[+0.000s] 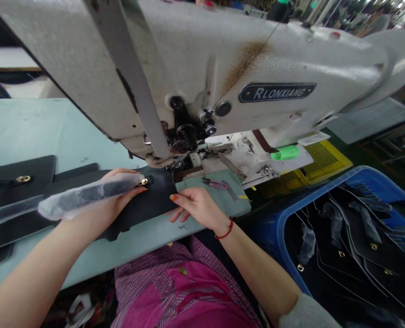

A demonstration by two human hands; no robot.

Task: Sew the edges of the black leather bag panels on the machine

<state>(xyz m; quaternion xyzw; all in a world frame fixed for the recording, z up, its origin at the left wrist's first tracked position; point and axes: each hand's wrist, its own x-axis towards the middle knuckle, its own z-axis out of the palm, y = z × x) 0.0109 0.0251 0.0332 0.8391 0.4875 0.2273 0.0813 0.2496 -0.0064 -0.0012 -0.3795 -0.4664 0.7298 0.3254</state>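
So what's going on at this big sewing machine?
A person sits at the grey industrial sewing machine. Their left hand and right hand press a black leather-like panel with a gold fitting flat on the pale green table, its edge under the needle area. A blue plastic crate of similar black pieces stands at the right.

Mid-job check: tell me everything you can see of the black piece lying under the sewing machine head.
The black piece looks like smooth, matte leather or imitation leather. It lies flat on the pale green table, with its right end under the sewing machine head. A small gold fitting sits near that end. A plastic-wrapped strap runs leftward from the fitting, across the left hand resting on the piece. The right hand presses its near edge with spread fingers.
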